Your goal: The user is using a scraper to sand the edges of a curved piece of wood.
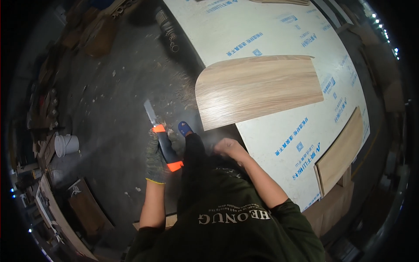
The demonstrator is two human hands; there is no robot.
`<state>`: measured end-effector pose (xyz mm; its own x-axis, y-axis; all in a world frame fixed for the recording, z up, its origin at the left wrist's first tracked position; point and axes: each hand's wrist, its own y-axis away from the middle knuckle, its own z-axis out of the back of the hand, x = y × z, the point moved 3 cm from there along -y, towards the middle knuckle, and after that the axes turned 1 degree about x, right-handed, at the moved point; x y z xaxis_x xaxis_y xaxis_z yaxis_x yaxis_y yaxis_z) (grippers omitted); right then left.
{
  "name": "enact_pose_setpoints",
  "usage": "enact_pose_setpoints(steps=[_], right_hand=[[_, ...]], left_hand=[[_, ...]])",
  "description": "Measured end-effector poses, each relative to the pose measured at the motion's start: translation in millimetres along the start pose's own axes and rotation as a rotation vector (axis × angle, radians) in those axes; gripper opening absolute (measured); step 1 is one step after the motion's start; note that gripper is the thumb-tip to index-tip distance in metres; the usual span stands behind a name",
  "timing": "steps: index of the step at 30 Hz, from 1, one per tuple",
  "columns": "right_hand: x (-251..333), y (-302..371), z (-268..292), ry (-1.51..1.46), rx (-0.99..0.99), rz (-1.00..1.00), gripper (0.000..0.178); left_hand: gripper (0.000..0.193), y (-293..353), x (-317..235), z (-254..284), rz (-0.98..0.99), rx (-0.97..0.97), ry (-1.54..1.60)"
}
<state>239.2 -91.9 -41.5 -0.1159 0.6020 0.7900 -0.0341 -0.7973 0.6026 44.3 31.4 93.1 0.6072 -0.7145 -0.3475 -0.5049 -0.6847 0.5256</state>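
In my left hand [157, 150], which wears a grey-green knit glove with a yellow cuff, is a hand tool with a dark grey and orange handle [165, 147]. Its flat, pale metal blade [150, 112] points up and away from me over the floor. I cannot tell whether it is a file, a saw or a knife. My right hand [228, 147] is bare and curled close to my right thigh; what its fingers hold, if anything, is hidden. Just beyond it lies a wood-grain panel [259, 89] with a rounded far left corner, its left part overhanging the table.
The table carries a white printed board [279, 131]. On its right edge lies a smaller wood-grain panel [340, 153], and more panels [281, 1] lie at the far end. A white bucket [66, 145] stands on the left floor. Debris [190, 89] litters the concrete beside the table.
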Motion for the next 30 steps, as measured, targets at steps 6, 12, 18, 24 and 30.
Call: enact_pose_setpoints(steps=[6,12,18,24,30], right_hand=[[11,-74,-29,-0.859,-0.007,0.028,0.030],[49,-128,-42,-0.917,-0.046,-0.001,0.038],[83,-128,-25,-1.203,0.037,0.122,0.054],[76,-133,-24,-1.143,0.103,0.130,0.052],[71,-135,-21,-1.103,0.099,0.153,0.051]], left_hand=[[0.031,7,22,59,-0.064,-0.248,-1.026],[0.030,-12,25,100,-0.329,-0.411,-1.506],[0.045,-34,35,41,-0.423,-0.143,-1.755],[0.046,-58,33,56,-0.522,-0.156,-1.827],[0.052,-48,36,55,-0.572,-0.182,-2.056]])
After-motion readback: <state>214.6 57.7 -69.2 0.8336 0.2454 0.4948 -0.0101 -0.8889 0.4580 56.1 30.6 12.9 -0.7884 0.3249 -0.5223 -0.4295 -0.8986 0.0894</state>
